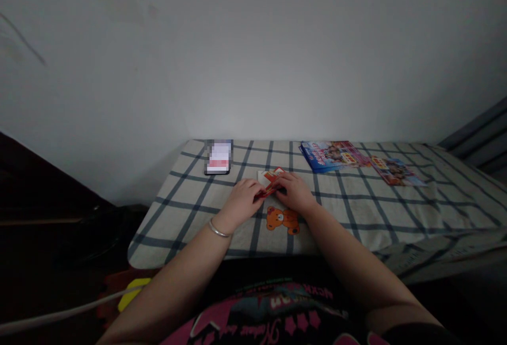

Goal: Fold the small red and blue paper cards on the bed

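Both my hands rest on a checked cloth (348, 213) that covers a low surface. My left hand (241, 201), a silver bangle on its wrist, and my right hand (295, 190) pinch a small red and white piece of card or paper (270, 182) between them. The fingers of both hands are closed on it. An orange teddy bear print (282, 219) sits on the cloth just below my hands.
A phone (218, 157) lies at the back left of the cloth. A blue picture box (331, 155) and a colourful leaflet (396, 170) lie at the back right. A white wall stands behind. A yellow object (132, 291) and a white cable lie on the dark floor at left.
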{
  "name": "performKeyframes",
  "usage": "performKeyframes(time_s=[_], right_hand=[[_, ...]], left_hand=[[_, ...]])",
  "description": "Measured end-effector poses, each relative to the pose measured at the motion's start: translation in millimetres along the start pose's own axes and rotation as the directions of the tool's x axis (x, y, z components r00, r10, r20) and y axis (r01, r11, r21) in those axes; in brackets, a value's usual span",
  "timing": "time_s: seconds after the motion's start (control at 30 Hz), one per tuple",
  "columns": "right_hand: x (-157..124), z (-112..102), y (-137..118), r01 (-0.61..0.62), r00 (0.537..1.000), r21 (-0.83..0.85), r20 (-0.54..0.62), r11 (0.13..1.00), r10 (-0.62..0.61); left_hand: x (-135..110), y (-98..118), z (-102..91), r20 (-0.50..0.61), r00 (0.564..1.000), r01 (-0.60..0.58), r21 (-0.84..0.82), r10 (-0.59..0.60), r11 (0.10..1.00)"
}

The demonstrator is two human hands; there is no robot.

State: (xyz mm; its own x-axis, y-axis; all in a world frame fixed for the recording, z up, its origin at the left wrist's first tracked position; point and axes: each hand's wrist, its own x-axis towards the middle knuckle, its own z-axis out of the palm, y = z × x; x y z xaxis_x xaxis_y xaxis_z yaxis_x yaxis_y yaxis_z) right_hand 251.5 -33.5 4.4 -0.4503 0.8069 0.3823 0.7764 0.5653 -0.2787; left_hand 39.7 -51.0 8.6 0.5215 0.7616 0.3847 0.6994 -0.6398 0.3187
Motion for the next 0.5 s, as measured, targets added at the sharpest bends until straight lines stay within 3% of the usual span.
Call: performKeyframes(time_s=[0.2,0.5], right_hand=[[0.0,1.0,2.7,0.001,1.0,0.026,0.003,1.0,-0.001],[0.3,-0.8,1.4,0.097,0.995,0.018,0.004,0.995,-0.097]], left_hand=[[-0.1,-1.3,-0.4,-0.003,1.0,-0.011,0.005,0.011,1.0],[1.4,0.7,-1.0,0.006,1.0,0.008,0.076,-0.008,0.997]])
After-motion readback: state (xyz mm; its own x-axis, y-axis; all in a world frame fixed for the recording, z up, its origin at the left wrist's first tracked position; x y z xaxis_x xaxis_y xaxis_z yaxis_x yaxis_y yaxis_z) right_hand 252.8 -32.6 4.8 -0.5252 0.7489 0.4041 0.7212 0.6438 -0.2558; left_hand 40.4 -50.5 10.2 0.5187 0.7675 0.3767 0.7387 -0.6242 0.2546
